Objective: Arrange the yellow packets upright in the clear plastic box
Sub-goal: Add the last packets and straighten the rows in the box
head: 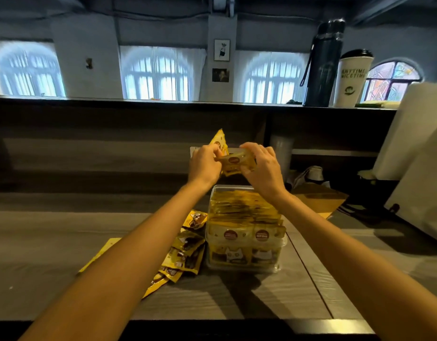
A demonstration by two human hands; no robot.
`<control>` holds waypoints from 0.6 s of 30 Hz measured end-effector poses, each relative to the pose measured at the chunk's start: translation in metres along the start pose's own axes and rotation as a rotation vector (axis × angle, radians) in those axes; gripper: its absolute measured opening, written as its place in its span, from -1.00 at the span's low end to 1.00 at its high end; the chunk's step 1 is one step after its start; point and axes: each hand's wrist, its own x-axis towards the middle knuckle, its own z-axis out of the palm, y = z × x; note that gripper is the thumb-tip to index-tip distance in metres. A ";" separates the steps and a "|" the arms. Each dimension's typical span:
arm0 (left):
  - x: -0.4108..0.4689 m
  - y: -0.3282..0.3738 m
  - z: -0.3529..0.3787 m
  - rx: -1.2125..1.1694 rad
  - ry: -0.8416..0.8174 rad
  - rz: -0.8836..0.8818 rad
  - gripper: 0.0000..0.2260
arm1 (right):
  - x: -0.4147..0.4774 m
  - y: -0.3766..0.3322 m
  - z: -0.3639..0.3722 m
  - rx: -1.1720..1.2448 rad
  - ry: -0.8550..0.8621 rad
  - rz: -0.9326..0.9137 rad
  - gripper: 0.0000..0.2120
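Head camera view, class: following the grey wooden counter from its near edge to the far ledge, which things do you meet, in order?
Loose yellow packets lying flat → clear plastic box of upright packets → left hand and right hand holding yellow packets above it → dark tall flask on the ledge.

You are standing behind the service counter (64,242) of what looks like a café or small shop. A raised ledge (163,102) carries a takeaway cup (352,80) and a dark flask (322,65), and beyond it you see arched windows (155,72), stained glass (392,80) and framed pictures (221,50).
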 end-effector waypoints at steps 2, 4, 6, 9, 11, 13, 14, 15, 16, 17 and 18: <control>0.000 0.004 0.006 0.025 -0.031 0.057 -0.85 | 0.001 0.003 -0.003 -0.124 -0.030 -0.061 -0.72; 0.002 0.005 0.011 0.023 -0.069 0.131 -0.84 | 0.004 0.009 -0.007 -0.165 -0.010 -0.074 -0.85; 0.004 0.005 0.017 0.043 -0.089 0.186 -0.78 | 0.005 0.016 -0.011 -0.130 0.041 -0.001 -0.87; 0.008 0.001 0.021 0.100 -0.063 0.221 -0.66 | 0.007 0.026 -0.019 -0.083 0.142 0.183 -0.87; 0.011 -0.003 0.024 0.039 -0.075 0.243 -0.54 | 0.007 0.035 -0.019 -0.060 0.145 0.247 -0.84; 0.015 -0.007 0.027 -0.045 -0.108 0.228 -0.47 | 0.008 0.042 -0.015 -0.027 0.114 0.305 -0.82; 0.018 -0.010 0.030 -0.091 -0.123 0.198 -0.46 | 0.010 0.046 -0.012 0.002 0.096 0.340 -0.82; 0.021 -0.012 0.032 -0.127 -0.139 0.161 -0.48 | 0.011 0.050 -0.010 0.037 0.081 0.375 -0.82; 0.023 -0.015 0.034 -0.143 -0.153 0.129 -0.53 | 0.012 0.054 -0.006 0.078 0.069 0.407 -0.81; 0.024 -0.019 0.036 -0.136 -0.166 0.107 -0.60 | 0.012 0.057 -0.004 0.129 0.058 0.434 -0.81; 0.025 -0.022 0.037 -0.125 -0.175 0.092 -0.65 | 0.012 0.061 -0.002 0.183 0.050 0.454 -0.80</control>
